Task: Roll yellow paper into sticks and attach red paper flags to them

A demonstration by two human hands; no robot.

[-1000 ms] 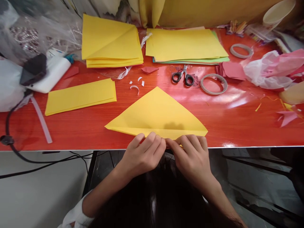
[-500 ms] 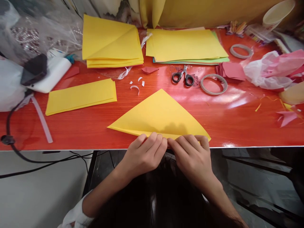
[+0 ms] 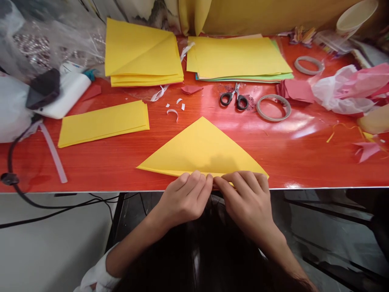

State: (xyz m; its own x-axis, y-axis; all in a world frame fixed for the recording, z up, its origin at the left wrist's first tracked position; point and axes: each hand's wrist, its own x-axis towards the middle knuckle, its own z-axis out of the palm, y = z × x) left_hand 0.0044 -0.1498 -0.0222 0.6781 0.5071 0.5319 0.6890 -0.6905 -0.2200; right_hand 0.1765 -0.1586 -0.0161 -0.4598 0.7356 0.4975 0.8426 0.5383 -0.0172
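Note:
A sheet of yellow paper [image 3: 202, 148], folded into a triangle, lies at the table's front edge with its peak pointing away from me. My left hand [image 3: 187, 196] has its fingers curled over the middle of the paper's long near edge. Right beside it, my right hand [image 3: 247, 198] grips the same edge nearer the right corner. Both sets of fingertips press close together at the fold, and my thumbs are hidden below. The near edge looks slightly raised in a narrow lip along the left part.
Black-handled scissors [image 3: 234, 97] and a tape roll [image 3: 273, 108] lie beyond the paper. Folded yellow strips [image 3: 103, 123] are at the left. Yellow sheet stacks [image 3: 142, 52] and coloured paper [image 3: 237, 56] stand behind. A black cable [image 3: 22, 194] hangs over the left edge.
The triangle's peak has shifted slightly toward me and to the left, and its left corner has come a little nearer. Both hands keep their hold on the near edge.

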